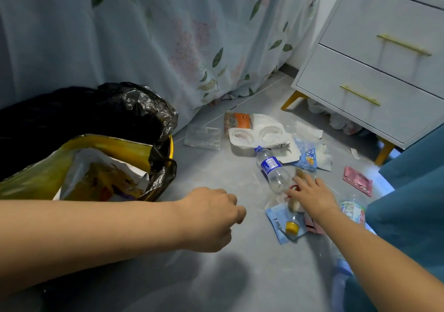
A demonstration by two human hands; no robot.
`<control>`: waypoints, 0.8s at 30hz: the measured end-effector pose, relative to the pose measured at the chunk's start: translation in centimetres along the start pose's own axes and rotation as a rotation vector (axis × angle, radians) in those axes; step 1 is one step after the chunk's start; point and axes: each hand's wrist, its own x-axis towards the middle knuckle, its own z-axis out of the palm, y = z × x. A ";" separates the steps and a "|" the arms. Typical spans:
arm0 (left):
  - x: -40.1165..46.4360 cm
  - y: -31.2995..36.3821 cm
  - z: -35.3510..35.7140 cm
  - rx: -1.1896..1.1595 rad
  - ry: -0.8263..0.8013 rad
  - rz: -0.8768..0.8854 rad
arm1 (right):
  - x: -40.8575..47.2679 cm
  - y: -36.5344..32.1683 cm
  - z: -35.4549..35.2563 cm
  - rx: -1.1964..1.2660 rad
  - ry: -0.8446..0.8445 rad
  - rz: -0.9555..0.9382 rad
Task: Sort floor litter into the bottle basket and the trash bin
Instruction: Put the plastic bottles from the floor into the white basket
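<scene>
Litter lies scattered on the grey floor. A clear bottle with a blue label (272,167) lies in the middle of it. My right hand (310,194) rests with fingers spread at that bottle's lower end, over a red-capped item (294,188); whether it grips anything is unclear. A second clear bottle with a yellow cap (292,226) lies on a blue wrapper below the hand. My left hand (216,215) hovers over the floor, fingers curled loosely, holding nothing. The trash bin (171,148), lined with a black bag, stands at left and holds a yellow snack bag (101,167).
A white two-cup tray (257,136), an orange packet (237,120), a clear wrapper (203,136), a pink packet (358,180) and a green-labelled bottle (353,209) lie around. A white nightstand (374,76) stands at right, a floral bedsheet (168,35) behind, teal fabric (413,191) at right.
</scene>
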 end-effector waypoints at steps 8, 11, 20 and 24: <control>0.1 -0.5 -0.1 -0.064 0.068 -0.023 | -1.1 0.3 2.4 0.033 0.019 -0.046; 0.1 -0.5 -0.2 -0.086 0.069 -0.037 | -1.8 0.3 2.1 0.237 0.094 -0.049; 0.2 -0.6 -0.7 -0.266 0.138 -0.157 | -3.1 -2.9 -4.3 1.333 0.391 0.054; 0.9 -0.7 -1.0 -0.507 0.213 -0.313 | -4.2 -4.0 -7.9 1.929 0.260 0.067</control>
